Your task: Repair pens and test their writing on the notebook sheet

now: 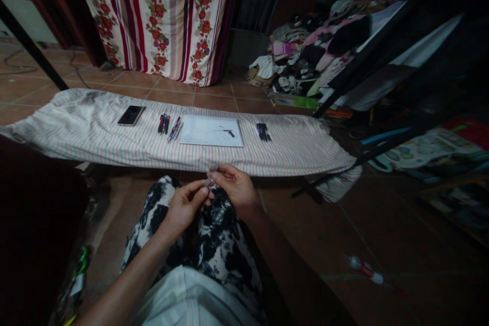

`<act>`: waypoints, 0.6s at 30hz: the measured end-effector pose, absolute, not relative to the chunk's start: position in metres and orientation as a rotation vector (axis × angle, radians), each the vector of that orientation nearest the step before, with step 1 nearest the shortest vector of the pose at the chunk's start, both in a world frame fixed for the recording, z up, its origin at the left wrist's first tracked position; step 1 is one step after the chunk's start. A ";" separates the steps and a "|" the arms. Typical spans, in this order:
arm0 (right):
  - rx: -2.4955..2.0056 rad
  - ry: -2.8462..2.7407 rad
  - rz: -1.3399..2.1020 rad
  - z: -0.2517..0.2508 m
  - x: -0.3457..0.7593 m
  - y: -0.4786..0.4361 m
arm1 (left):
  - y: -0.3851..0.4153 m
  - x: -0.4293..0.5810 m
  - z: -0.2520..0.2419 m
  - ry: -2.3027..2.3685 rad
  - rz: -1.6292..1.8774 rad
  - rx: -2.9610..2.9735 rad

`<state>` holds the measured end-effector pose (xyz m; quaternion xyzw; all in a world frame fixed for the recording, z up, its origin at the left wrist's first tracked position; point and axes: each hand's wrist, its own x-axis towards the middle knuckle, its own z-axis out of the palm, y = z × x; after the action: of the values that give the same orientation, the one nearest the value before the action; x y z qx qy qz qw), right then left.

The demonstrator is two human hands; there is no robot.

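Above my lap, both hands are closed on a slim grey pen-like piece (208,181). My left hand (190,199) pinches its lower end between thumb and fingers. My right hand (234,186) grips the upper end, and its fingertips partly cover the piece. Just beyond them, a spiral notebook (202,130) lies open on the striped cloth, with a small black pen part (229,133) and a smaller thin piece on its page. Left of the notebook lie two groups of pens (164,124), some red and black, others pink and grey. Several dark pens (263,132) are to its right.
A phone (131,115) lies at the left on the striped cloth (95,137), which covers a long low surface. Dark metal bars rise at both ends. Behind are a floral curtain (160,20) and a heap of clothes (305,51). A bottle (364,269) lies on the tiled floor.
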<state>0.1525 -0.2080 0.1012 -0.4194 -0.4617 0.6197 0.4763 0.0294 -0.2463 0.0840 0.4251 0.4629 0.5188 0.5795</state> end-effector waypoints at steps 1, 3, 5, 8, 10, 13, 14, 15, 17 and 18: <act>-1.026 -1.134 1.500 0.100 0.152 -0.208 | -0.246 0.031 0.084 1.091 1.219 0.987; -1.030 -1.147 1.476 0.097 0.151 -0.208 | -0.246 0.032 0.083 1.110 1.234 0.968; -1.017 -1.164 1.494 0.096 0.152 -0.208 | -0.246 0.031 0.082 1.107 1.233 0.953; -0.995 -1.175 1.564 0.098 0.155 -0.206 | -0.246 0.028 0.081 1.020 1.162 0.949; -1.022 -1.155 1.574 0.098 0.156 -0.205 | -0.244 0.027 0.080 0.976 1.113 0.961; -1.081 -1.123 1.536 0.093 0.155 -0.201 | -0.241 0.029 0.077 1.031 1.120 0.993; -1.091 -1.109 1.516 0.090 0.154 -0.199 | -0.239 0.030 0.075 1.065 1.134 1.001; -1.095 -1.093 1.497 0.088 0.153 -0.198 | -0.237 0.032 0.074 1.093 1.152 1.006; -1.091 -1.068 1.475 0.084 0.153 -0.194 | -0.234 0.034 0.072 1.119 1.186 1.009; -1.084 -1.060 1.473 0.083 0.153 -0.192 | -0.232 0.035 0.073 1.115 1.197 1.010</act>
<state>0.1535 -0.1916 0.0833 -0.4465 -0.4367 0.6068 0.4916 0.0354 -0.2315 0.0725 0.4307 0.4754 0.5105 0.5726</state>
